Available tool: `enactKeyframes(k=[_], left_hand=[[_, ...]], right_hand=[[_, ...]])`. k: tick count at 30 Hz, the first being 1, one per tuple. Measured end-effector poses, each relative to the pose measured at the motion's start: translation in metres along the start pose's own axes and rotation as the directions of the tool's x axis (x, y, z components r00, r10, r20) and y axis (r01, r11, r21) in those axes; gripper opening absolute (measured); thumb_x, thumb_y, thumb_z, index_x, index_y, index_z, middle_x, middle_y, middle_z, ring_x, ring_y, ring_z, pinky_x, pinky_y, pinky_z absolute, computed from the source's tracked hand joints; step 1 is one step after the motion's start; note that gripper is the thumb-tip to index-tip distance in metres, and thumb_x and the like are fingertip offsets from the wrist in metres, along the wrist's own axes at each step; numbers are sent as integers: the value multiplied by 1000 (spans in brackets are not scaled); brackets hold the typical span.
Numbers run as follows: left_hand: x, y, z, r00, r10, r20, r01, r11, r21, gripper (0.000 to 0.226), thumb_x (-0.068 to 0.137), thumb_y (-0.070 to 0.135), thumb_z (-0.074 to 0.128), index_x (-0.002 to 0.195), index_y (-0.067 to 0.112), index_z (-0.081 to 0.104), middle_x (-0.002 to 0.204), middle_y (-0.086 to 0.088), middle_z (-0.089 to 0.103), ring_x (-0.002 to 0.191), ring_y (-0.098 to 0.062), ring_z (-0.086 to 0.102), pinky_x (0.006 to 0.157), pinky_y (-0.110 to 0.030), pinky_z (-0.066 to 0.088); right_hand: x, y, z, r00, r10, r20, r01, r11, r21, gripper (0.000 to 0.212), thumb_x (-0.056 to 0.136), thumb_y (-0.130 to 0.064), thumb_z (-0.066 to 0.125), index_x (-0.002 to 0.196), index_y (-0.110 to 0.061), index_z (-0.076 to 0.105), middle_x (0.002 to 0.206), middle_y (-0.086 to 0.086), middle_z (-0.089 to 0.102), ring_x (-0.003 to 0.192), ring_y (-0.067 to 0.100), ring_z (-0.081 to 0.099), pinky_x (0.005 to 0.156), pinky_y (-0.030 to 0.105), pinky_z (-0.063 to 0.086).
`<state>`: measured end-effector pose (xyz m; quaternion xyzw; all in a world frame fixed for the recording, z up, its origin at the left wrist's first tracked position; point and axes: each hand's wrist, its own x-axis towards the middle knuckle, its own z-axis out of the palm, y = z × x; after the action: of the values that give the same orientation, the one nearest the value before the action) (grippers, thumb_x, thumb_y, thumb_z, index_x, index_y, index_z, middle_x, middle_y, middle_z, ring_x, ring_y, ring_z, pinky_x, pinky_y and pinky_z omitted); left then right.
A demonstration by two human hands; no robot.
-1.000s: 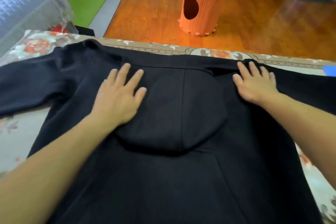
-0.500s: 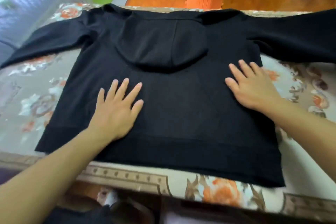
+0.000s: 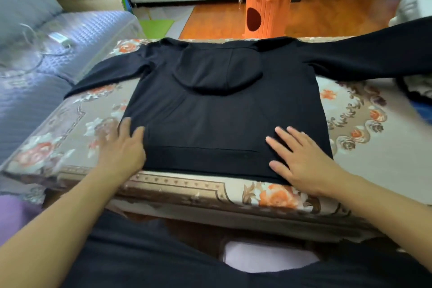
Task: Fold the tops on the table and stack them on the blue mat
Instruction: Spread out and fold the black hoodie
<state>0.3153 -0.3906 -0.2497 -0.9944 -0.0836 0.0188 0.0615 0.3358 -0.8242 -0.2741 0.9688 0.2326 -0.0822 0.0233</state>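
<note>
A black hooded top (image 3: 224, 110) lies flat and spread out on the floral-covered table (image 3: 364, 147), hood folded down over its back, both sleeves stretched out to the sides. My left hand (image 3: 124, 149) lies flat at the top's lower left corner, fingers straight, partly on the tablecloth. My right hand (image 3: 299, 159) presses flat on the lower right part near the hem, fingers spread. A sliver of blue (image 3: 426, 114) shows at the right edge; whether it is the mat I cannot tell.
A grey-blue sofa (image 3: 46, 54) stands left of the table. An orange carrot-shaped barrel (image 3: 266, 11) sits on the wooden floor beyond the far edge. Another dark-trimmed garment (image 3: 418, 86) lies at the right edge. The table's near edge is just below the hem.
Both hands slid down the top from the shoulders toward the hem, smoothing it. The left hand moved out to the lower left corner. The camera pulled back.
</note>
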Motion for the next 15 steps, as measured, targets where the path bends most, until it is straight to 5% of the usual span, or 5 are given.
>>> enactKeyframes(k=[5,7,9,12,15], left_hand=[[-5,97,-23,827,559,-56,-554,795,-248,26,93,34,54,115,29,68,117,10,64,111,-19,57,97,-38,48],[5,131,-31,811,572,-121,-584,779,-228,20,97,33,52,106,30,70,108,12,64,105,-17,55,92,-37,48],[26,160,-39,801,558,-219,-599,749,-284,20,98,32,52,108,30,69,112,11,62,108,-16,54,95,-37,48],[65,200,-43,785,557,-273,-620,703,-349,35,98,33,55,132,29,62,135,8,55,128,-18,47,109,-36,41],[102,229,-32,815,545,-197,-579,768,-273,55,100,42,52,153,30,42,159,-4,36,148,-26,28,121,-38,26]], right_hand=[[-62,0,-19,972,-162,170,134,977,165,71,92,-77,13,156,-48,3,163,-18,-19,149,4,-23,124,33,-9],[-64,20,-45,984,-55,168,-35,872,488,61,92,-74,35,140,-42,54,157,-16,39,146,-1,29,123,36,24],[-56,59,-70,956,281,-85,-130,665,736,21,96,-44,58,103,-32,74,109,-7,74,101,7,69,98,42,52],[-44,145,-102,507,819,-267,-124,375,919,20,94,-12,57,107,-16,71,95,5,73,81,19,69,83,43,58],[-35,221,-133,170,976,-134,-83,150,985,36,94,-12,49,129,-6,57,122,13,61,94,21,54,79,35,46]])
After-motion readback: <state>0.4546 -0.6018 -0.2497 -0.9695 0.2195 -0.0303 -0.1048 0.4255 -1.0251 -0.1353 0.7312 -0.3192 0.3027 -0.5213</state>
